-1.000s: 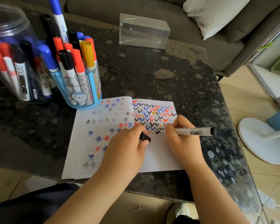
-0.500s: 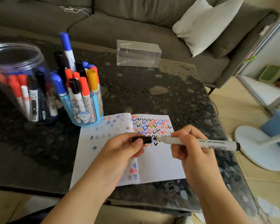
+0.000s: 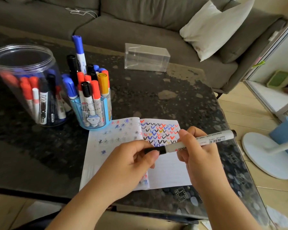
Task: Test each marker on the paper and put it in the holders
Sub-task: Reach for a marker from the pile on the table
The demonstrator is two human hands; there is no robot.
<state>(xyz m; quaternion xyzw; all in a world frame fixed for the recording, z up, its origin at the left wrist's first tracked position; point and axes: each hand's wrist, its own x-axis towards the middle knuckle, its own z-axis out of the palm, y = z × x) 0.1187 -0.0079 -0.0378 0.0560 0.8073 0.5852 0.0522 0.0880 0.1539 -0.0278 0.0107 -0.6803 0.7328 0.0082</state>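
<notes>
The marker (image 3: 198, 141), white-barrelled with a black end, is held level above the open notebook (image 3: 121, 146) near the front right corner of the counter (image 3: 156, 100). The right hand (image 3: 199, 156) grips the barrel with its fingers curled round it, while the left hand (image 3: 128, 163) pinches the black cap (image 3: 155, 150) between thumb and forefinger at the marker's left end (the cap sits against the barrel; whether it is fully seated cannot be told).

The notebook lies flat on the counter, its right page carrying rows of black, blue, red and yellow check marks, its left page scattered with small star-like marks.

Just beyond the notebook's far left corner stands a blue holder (image 3: 91, 117) packed with upright markers capped in red, blue, black and yellow. Beside it, towards the counter's left edge, is a clear round jar (image 3: 23, 77) holding more red, blue and black markers.

Near the far edge of the counter sits a clear rectangular box (image 3: 146, 58). Behind the counter runs a grey sofa (image 3: 140, 19) with a pale cushion (image 3: 211, 25) on its seat. On the wooden floor to the right stands a white round base (image 3: 266, 156).
</notes>
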